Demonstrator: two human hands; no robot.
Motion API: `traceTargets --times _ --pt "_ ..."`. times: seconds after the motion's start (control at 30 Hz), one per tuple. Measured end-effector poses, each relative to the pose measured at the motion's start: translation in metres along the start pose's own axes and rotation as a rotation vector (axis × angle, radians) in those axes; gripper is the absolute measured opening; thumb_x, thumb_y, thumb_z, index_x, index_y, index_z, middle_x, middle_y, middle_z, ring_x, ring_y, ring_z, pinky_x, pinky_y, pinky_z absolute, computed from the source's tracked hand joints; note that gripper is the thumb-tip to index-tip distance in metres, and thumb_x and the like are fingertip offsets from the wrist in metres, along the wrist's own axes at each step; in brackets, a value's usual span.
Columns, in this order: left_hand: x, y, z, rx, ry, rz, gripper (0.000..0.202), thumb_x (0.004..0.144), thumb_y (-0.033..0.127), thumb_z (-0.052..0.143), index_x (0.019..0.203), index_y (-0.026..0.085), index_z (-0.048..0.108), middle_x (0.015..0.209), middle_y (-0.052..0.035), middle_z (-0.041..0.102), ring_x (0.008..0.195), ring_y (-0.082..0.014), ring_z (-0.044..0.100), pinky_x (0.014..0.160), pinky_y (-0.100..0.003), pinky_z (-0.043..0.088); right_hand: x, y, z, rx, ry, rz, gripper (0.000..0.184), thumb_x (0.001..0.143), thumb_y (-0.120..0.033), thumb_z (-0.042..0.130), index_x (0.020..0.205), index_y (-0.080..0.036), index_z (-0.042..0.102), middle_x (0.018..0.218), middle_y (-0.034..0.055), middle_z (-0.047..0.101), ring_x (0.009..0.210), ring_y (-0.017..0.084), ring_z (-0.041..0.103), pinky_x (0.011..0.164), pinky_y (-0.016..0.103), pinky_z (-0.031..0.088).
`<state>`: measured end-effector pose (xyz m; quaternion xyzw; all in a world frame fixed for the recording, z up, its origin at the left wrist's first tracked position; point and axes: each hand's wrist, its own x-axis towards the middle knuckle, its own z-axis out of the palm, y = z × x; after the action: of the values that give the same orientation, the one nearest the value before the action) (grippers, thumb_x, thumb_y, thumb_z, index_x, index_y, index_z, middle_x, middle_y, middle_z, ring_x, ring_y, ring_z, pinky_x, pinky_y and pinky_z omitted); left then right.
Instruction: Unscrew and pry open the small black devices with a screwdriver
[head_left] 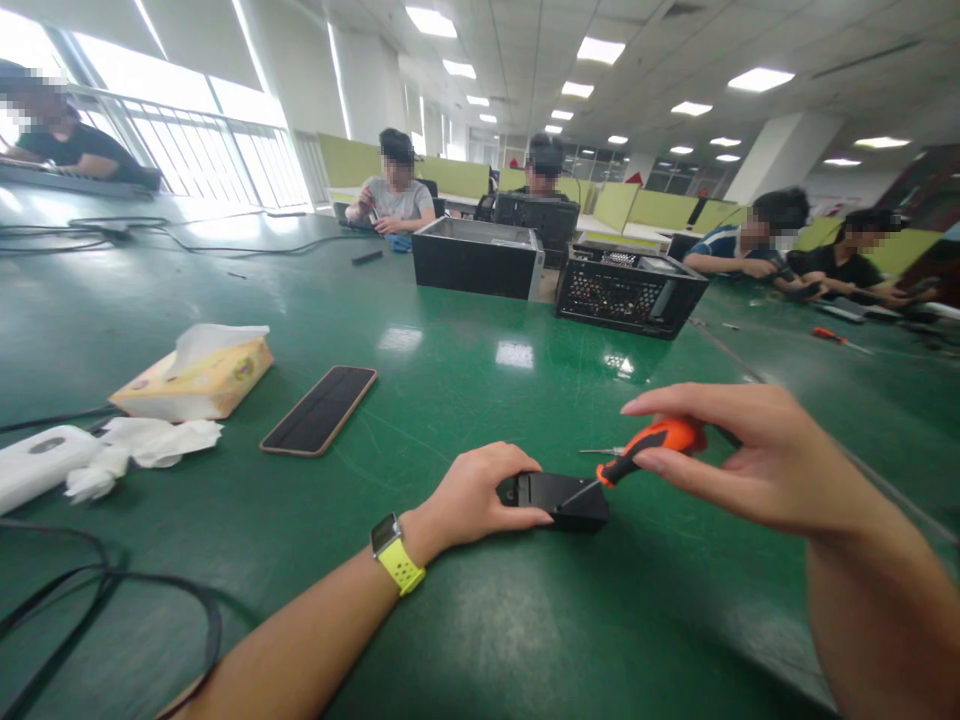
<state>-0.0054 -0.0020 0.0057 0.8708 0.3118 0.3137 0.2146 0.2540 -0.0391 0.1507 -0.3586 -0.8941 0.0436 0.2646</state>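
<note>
A small black rectangular box-shaped device [577, 503] lies on the green tabletop, gripped at its left end between the thumb and fingers of my left hand [480, 495]. My right hand [739, 450] has its thumb and fingers around the orange and black handle of a screwdriver [646, 447]. The screwdriver slants down to the left, and its tip meets the top face of the device near my left thumb. Just behind the device lies a second thin metal tool [600, 451], partly hidden by the screwdriver handle.
Left of my hands are a phone [319, 412], a tissue pack [196, 378], crumpled tissues [154, 443], a white object [45, 462] and black cables [112, 575]. Two computer cases [476, 262] stand at the back. Another screwdriver [840, 340] lies far right. Several people sit around the table.
</note>
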Motion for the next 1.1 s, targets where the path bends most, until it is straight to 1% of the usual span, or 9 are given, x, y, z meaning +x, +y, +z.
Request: traceTargets --times 0.1,0.23,0.43,0.6,0.77,0.87,0.93,1.0,1.1 --pt "0.0 0.001 0.0 -0.002 0.003 -0.001 0.042 0.077 0.046 0.079 0.105 0.017 0.067 0.098 -0.0078 0.071 0.089 -0.0238 0.066 0.079 -0.032 0.051 0.001 -0.001 0.0 0.034 -0.052 -0.001 0.019 0.084 -0.032 0.068 0.1 -0.021 0.066 0.084 0.0019 0.071 0.065 0.015 0.064 0.059 0.026 0.048" --pt "0.001 0.0 0.0 0.004 0.002 -0.001 0.043 0.076 0.048 0.078 0.104 0.017 0.067 0.097 -0.0075 0.071 0.088 -0.0236 0.066 0.078 -0.032 0.052 0.002 -0.001 -0.001 0.02 -0.047 0.05 0.028 0.08 -0.045 0.074 0.072 -0.02 0.065 0.057 -0.003 0.06 0.047 0.011 0.051 0.045 0.024 0.037" --pt "0.0 -0.002 0.0 0.003 -0.007 -0.004 0.043 0.077 0.049 0.077 0.105 0.017 0.067 0.097 -0.0076 0.071 0.088 -0.0235 0.065 0.078 -0.032 0.051 0.002 0.002 -0.005 0.115 -0.11 -0.044 0.018 0.088 -0.03 0.065 0.104 -0.022 0.068 0.094 0.0053 0.072 0.08 0.019 0.066 0.069 0.03 0.05" --pt "0.001 -0.001 -0.001 0.009 -0.012 -0.018 0.043 0.076 0.049 0.078 0.104 0.018 0.067 0.098 -0.0075 0.071 0.089 -0.0234 0.065 0.077 -0.031 0.051 0.002 0.0 -0.002 0.026 -0.044 0.023 0.019 0.082 -0.039 0.073 0.08 -0.021 0.069 0.064 -0.0012 0.066 0.053 0.013 0.057 0.049 0.025 0.041" --pt "0.0 -0.002 -0.001 0.01 -0.007 -0.013 0.043 0.077 0.05 0.077 0.104 0.018 0.067 0.097 -0.0074 0.071 0.088 -0.0233 0.065 0.077 -0.032 0.051 0.002 -0.002 -0.004 0.133 -0.121 -0.063 0.017 0.088 -0.026 0.064 0.104 -0.022 0.066 0.096 0.0056 0.071 0.083 0.02 0.066 0.069 0.03 0.051" --pt "-0.001 -0.001 -0.001 0.013 -0.008 -0.013 0.043 0.076 0.049 0.078 0.104 0.017 0.067 0.097 -0.0075 0.07 0.088 -0.0235 0.065 0.077 -0.032 0.051 0.0 -0.002 -0.004 0.069 -0.075 -0.01 0.009 0.085 -0.029 0.068 0.088 -0.021 0.068 0.073 0.0013 0.068 0.06 0.015 0.06 0.053 0.025 0.044" --pt "0.0 0.0 -0.001 0.014 -0.007 -0.016 0.043 0.077 0.049 0.077 0.104 0.017 0.067 0.097 -0.0074 0.07 0.088 -0.0235 0.065 0.077 -0.032 0.051 0.0 -0.002 -0.002 0.004 -0.031 0.03 0.019 0.086 -0.032 0.067 0.072 -0.02 0.065 0.055 -0.0027 0.06 0.045 0.01 0.05 0.045 0.024 0.036" --pt "0.0 0.001 -0.001 0.014 -0.004 -0.015 0.042 0.077 0.048 0.077 0.104 0.018 0.067 0.098 -0.0075 0.07 0.088 -0.0236 0.065 0.077 -0.032 0.051 0.002 -0.002 0.002 -0.021 -0.029 0.027 0.022 0.088 -0.033 0.065 0.07 -0.019 0.065 0.055 -0.0026 0.06 0.045 0.01 0.049 0.046 0.024 0.036" --pt "0.001 0.002 0.0 0.007 -0.005 -0.009 0.042 0.077 0.048 0.077 0.103 0.017 0.067 0.097 -0.0077 0.07 0.088 -0.0238 0.065 0.077 -0.032 0.051 0.004 -0.002 0.006 0.012 -0.076 -0.002 0.015 0.087 -0.034 0.066 0.087 -0.019 0.067 0.071 0.0001 0.066 0.058 0.012 0.058 0.054 0.024 0.044"
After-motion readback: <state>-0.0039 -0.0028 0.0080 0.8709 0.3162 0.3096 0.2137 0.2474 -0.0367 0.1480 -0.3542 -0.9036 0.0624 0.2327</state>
